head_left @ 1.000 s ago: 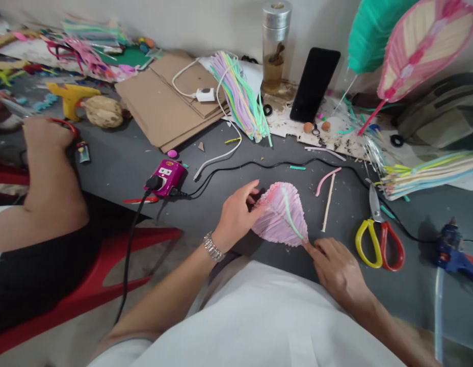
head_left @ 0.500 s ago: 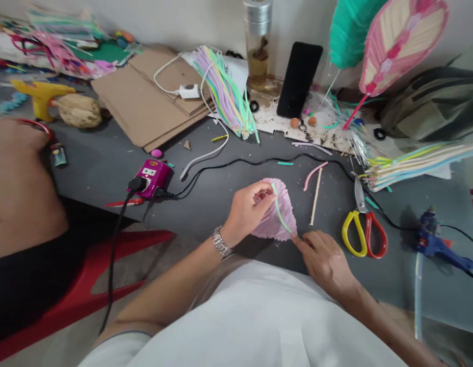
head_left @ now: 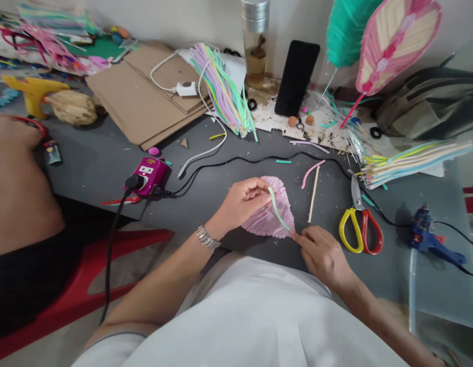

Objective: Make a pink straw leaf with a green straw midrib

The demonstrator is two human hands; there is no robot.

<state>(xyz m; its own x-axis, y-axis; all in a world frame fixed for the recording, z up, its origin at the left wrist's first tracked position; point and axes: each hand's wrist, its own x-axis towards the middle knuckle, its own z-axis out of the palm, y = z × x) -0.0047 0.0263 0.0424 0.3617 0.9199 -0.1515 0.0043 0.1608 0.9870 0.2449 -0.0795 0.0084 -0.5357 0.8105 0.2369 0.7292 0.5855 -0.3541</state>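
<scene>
Noting pink leaf point(head_left: 266, 219) pleated; over it, left hand point(head_left: 241, 203) pinches mint strip point(head_left: 276, 209); right hand point(head_left: 323, 253): grip unclear; attachment, I judge, unfinished.

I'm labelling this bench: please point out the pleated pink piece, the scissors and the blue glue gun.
Pleated pink piece point(head_left: 267, 219): head view, ribbed surface.
Scissors point(head_left: 358, 204): head view, blade base.
Blue glue gun point(head_left: 420, 235): head view, body.

Ridged lilac leaf point(head_left: 266, 220), mint-green strip point(head_left: 277, 210), yellow-and-red-handled scissors point(head_left: 358, 205), grey table point(head_left: 206, 199)
</scene>
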